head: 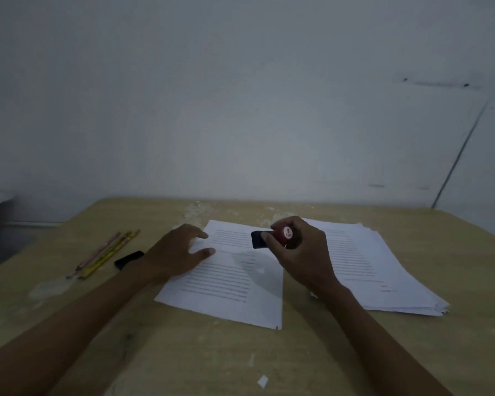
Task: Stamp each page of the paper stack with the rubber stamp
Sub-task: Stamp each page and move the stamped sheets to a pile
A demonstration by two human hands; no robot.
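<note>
A single printed page (232,284) lies in the middle of the wooden table (183,352). My left hand (177,252) rests flat on the page's left edge, fingers spread. My right hand (300,252) grips the rubber stamp (272,237) by its red round handle, marked TOP. The stamp's dark base points left and hangs just above the upper part of the page. A thick paper stack (383,272) lies to the right, partly hidden behind my right wrist.
Several pencils (106,254) lie at the left of the table. A small black object (128,260) sits beside my left wrist. A scrap of paper (263,381) lies near the front. A pale wall stands just behind the table.
</note>
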